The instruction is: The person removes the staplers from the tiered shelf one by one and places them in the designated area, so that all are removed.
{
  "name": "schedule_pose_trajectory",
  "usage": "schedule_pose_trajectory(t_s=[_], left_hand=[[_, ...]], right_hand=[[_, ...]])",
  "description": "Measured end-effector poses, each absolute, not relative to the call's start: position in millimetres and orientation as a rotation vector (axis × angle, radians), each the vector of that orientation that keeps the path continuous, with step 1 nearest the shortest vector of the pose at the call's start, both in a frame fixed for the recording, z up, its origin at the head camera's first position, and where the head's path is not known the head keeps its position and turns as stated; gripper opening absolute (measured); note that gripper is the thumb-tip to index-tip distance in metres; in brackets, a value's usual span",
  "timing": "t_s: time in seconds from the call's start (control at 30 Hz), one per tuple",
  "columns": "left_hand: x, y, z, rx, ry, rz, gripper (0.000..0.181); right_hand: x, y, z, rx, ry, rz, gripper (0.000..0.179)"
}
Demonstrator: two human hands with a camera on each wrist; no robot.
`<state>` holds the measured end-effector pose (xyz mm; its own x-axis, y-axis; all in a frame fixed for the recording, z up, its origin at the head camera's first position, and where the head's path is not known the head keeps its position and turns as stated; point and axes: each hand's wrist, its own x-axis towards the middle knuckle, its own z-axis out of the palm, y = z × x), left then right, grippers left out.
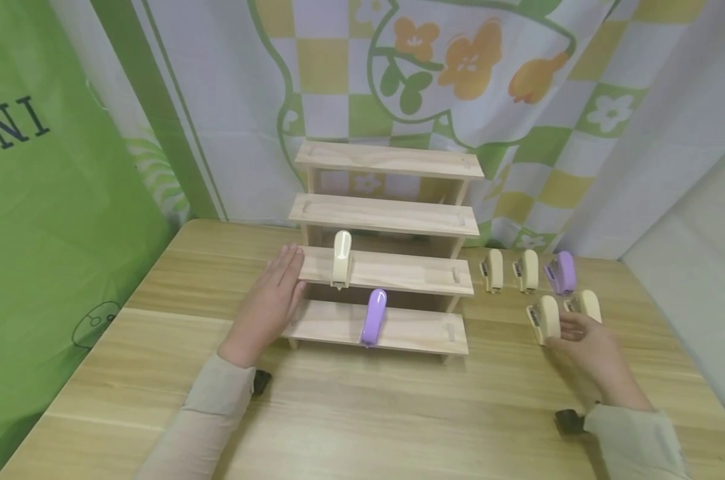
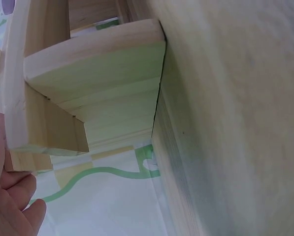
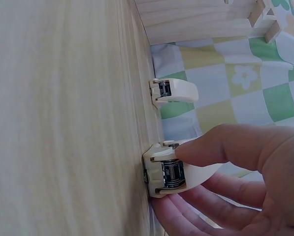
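A wooden stepped rack point(image 1: 422, 272) stands on the table. My left hand point(image 1: 270, 298) rests against its left end, fingers extended along the lower tiers; in the left wrist view the fingers point(image 2: 19, 196) show beside the board ends. My right hand point(image 1: 596, 350) pinches a cream mini stapler point(image 1: 544, 320) between thumb and fingers, right of the rack. The right wrist view shows that stapler point(image 3: 169, 172) close against the tabletop, the thumb on its near side. On the lowest tier lies a purple stapler point(image 1: 373, 317), and one tier up a cream stapler point(image 1: 341, 259).
Just behind the right hand is another cream stapler point(image 1: 585, 305). Farther back stand two cream staplers point(image 1: 493, 271) and a purple stapler point(image 1: 561, 273) in a row. A patterned curtain point(image 1: 338, 67) hangs behind the table point(image 1: 362, 413).
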<state>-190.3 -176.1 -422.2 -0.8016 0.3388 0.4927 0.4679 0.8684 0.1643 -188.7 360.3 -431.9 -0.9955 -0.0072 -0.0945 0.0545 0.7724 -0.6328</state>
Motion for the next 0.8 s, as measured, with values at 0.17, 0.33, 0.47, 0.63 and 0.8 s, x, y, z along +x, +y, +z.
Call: schedule_pose_trajectory(t_s=[0.17,0.33,0.47,0.63,0.8], left_hand=[[-189.4,-175.4,-420.8,-0.592,-2.582,-0.385,0.057],[-189.8,-175.9,-420.0,-0.595,-2.583,-0.389,0.058],[-191.0,-176.6,-420.2,-0.602,-2.571,-0.386,0.058],[-191.4,-176.1,-421.0,-0.606,-2.563,-0.385,0.058],[-189.4,-175.8,-420.5,-0.598,-2.575,-0.391,0.056]], right_hand=[[-185.5,358.0,-429.7,0.062,2.899,-1.066,0.069],[-177.3,347.8,-420.3,0.066,3.001,-1.166,0.061],[-170.9,334.6,-411.1,0.086,3.083,-1.230,0.052],[-166.1,306.6,-408.3,0.003,3.229,-1.392,0.032],[-162.4,270.7,-402.9,-0.335,3.280,-1.594,0.026]])
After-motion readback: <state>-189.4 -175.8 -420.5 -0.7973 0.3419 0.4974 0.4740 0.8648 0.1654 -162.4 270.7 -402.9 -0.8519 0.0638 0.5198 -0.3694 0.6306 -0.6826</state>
